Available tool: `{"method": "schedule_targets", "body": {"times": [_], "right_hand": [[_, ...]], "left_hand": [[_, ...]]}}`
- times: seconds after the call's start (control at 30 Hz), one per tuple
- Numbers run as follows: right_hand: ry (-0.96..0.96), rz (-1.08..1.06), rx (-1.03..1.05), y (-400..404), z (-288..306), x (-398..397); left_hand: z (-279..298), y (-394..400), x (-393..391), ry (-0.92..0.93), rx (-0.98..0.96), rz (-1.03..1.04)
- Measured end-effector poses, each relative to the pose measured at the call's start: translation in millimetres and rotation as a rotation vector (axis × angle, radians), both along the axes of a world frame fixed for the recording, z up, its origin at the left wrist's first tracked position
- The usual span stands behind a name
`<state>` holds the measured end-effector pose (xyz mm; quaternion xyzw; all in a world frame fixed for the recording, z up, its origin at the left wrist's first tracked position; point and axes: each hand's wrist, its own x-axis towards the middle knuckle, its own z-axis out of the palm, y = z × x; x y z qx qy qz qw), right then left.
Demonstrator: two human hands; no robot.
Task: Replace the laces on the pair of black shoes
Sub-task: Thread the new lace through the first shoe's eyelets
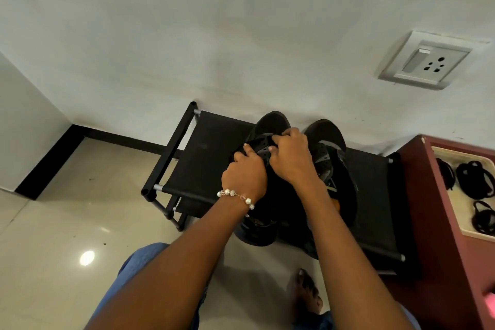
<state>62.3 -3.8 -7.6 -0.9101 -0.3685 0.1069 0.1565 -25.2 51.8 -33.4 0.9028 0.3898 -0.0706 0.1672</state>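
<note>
Shoes, black and set side by side on the fabric top of a low black rack against the wall, sit where both hands can reach them from above. Nearest the camera, a bare foot rests on the tiled floor beside a blue-clad knee. Above it, the left hand, wearing a pearl bracelet, curls its fingers over the near shoe's side, apparently to steady it. The right hand pinches its fingers closed at the eyelet rows, likely working a lace end, though no lace can be made out there. The second shoe waits just beside, its eyelets seemingly bare. To the right, a tray on a maroon cabinet holds coiled black laces, kept within reach. Farther off, a wall socket sits above.
</note>
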Motion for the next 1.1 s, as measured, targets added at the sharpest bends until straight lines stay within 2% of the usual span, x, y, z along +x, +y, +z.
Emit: {"method": "schedule_targets", "body": {"times": [0.13, 0.23, 0.3, 0.4, 0.5, 0.6, 0.67, 0.73, 0.77, 0.87, 0.97, 1.03, 1.1], "right_hand": [[-0.034, -0.060, -0.031, 4, 0, -4], [0.014, -0.117, 0.068, 5, -4, -1], [0.198, -0.210, 0.248, 4, -2, 3], [0.666, -0.328, 0.643, -1, 22, 6], [0.942, -0.281, 0.990, -15, 63, 12], [1.065, -0.190, 1.331, -27, 90, 18], [1.084, -0.135, 1.449, -26, 92, 17], [0.991, -0.125, 1.371, -21, 84, 13], [0.863, -0.151, 1.259, -18, 77, 11], [0.400, -0.166, 0.848, -8, 45, 11], [0.071, -0.034, 0.341, -1, 19, 11], [-0.012, 0.040, 0.114, 2, 9, 7], [-0.033, 0.046, 0.033, 5, 3, 3]], "left_hand": [[-1, 0, -2, -0.012, 0.008, 0.000], [-2, 1, -1, -0.019, 0.006, 0.005], [-3, 1, -1, -0.028, 0.003, 0.009], [-4, 1, -1, -0.027, 0.016, 0.010], [-3, 0, -1, -0.013, 0.042, -0.008], [-3, -1, -1, -0.006, 0.050, -0.018], [-3, -1, 0, -0.001, 0.046, -0.014], [-3, -1, 1, -0.003, 0.040, -0.008], [-2, 0, 0, -0.008, 0.036, -0.006], [-3, 0, 0, -0.014, 0.034, -0.002], [-4, -1, 1, -0.014, 0.039, 0.003], [-5, -1, 1, -0.012, 0.041, 0.009], [-5, -1, 1, -0.012, 0.042, 0.008]]}}
